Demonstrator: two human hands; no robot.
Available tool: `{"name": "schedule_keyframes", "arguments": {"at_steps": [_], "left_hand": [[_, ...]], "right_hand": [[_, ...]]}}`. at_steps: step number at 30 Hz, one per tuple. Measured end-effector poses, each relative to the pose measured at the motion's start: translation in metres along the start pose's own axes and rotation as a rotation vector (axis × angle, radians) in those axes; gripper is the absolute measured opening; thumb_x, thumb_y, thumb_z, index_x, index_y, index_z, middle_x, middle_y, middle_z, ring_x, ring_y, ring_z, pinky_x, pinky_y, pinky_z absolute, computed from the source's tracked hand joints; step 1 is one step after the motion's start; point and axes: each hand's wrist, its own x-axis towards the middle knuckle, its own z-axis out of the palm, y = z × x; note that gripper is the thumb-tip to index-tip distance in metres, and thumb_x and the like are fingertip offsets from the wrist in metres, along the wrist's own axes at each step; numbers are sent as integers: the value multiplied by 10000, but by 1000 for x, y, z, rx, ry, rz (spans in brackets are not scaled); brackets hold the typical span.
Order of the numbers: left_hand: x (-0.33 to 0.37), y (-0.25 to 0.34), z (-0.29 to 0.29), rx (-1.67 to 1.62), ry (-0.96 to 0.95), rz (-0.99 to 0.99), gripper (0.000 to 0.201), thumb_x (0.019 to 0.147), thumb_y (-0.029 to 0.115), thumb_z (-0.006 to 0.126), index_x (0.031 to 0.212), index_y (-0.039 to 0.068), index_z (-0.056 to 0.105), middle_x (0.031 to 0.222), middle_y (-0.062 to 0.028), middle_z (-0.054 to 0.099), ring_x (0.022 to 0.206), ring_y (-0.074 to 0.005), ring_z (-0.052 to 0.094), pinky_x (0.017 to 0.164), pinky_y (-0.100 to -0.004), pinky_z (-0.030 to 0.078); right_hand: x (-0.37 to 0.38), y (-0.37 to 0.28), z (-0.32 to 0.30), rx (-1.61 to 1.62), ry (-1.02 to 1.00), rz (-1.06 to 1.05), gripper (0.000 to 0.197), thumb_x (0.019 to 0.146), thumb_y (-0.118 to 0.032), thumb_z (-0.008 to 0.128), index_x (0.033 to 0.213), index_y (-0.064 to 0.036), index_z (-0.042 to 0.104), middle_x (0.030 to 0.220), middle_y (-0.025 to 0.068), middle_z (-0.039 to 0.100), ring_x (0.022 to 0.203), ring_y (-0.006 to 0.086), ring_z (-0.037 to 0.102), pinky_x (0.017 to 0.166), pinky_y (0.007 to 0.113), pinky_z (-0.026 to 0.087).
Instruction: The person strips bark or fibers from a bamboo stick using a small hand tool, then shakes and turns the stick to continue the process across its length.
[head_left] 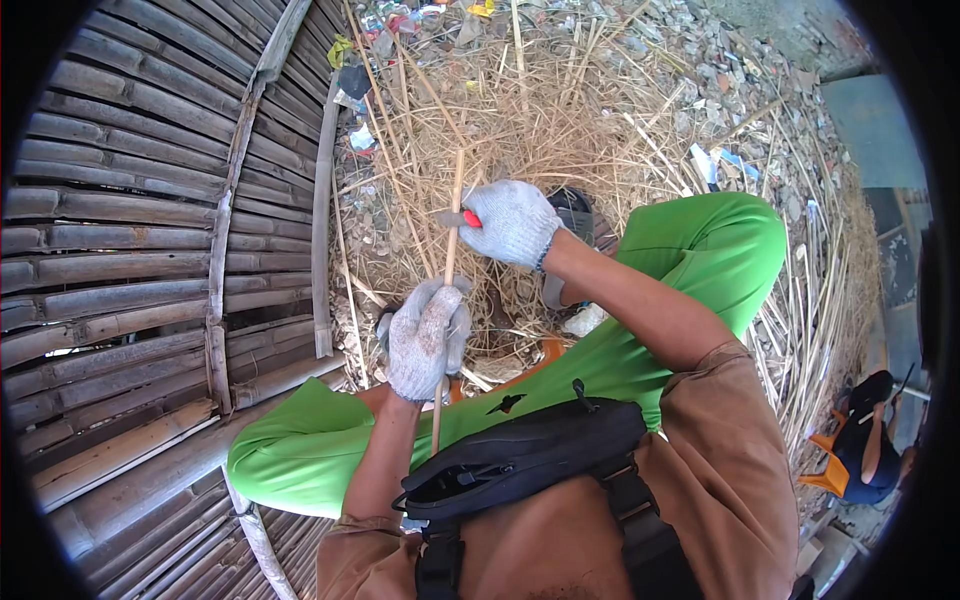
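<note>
In a whitish knit glove, my left hand (pixel 423 342) is closed round a thin, pale bamboo stick (pixel 458 180). The stick stands lengthwise before me, its upper end free and its lower end reaching down toward my lap. My right hand (pixel 512 222), gloved too, grips a small knife (pixel 471 218) by its red handle, most of which the fingers hide. The short, dull blade lies across the stick a little above my left hand and appears to touch it. Straw-coloured shavings (pixel 540 140) cover the ground beyond both hands.
A slatted bamboo panel (pixel 140 240) fills the left side. Long bamboo strips (pixel 800 330) lie in a pile at the right. Rubble and litter (pixel 725 165) are scattered at the back. Another person (pixel 872 440) sits on an orange chair (pixel 828 468) at the far right.
</note>
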Motion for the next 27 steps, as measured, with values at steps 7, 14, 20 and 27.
{"name": "schedule_keyframes", "arguments": {"at_steps": [7, 14, 20, 27], "left_hand": [[3, 1, 0, -78, 40, -32, 318, 1165, 227, 591, 1293, -58, 650, 629, -2, 536, 418, -80, 442, 394, -253, 358], [-12, 3, 9, -103, -139, 1, 288, 1160, 215, 600, 1324, -20, 627, 723, -28, 603, 432, -80, 466, 379, -244, 364], [-2, 7, 1, -44, -43, 22, 292, 1158, 193, 598, 1356, -20, 633, 745, -14, 607, 525, -66, 533, 464, -230, 429], [-1, 4, -2, 13, 10, 17, 268, 1155, 189, 588, 1317, -7, 673, 740, -8, 604, 519, -65, 511, 455, -233, 404]], "right_hand": [[16, 11, -1, -9, 110, 37, 519, 1041, -566, 647, 819, -99, 693, 824, 195, 753, 832, 422, 771, 759, 562, 619], [40, 91, -42, -96, 259, 397, 390, 993, -445, 625, 899, -84, 740, 957, 226, 790, 922, 435, 781, 850, 552, 630], [16, 35, -20, 29, 227, 165, 400, 987, -461, 666, 871, -83, 724, 895, 208, 759, 892, 423, 759, 841, 553, 609], [-6, -6, -6, -11, 71, -66, 487, 1028, -542, 682, 848, -90, 676, 763, 161, 725, 765, 402, 753, 677, 535, 605]]}}
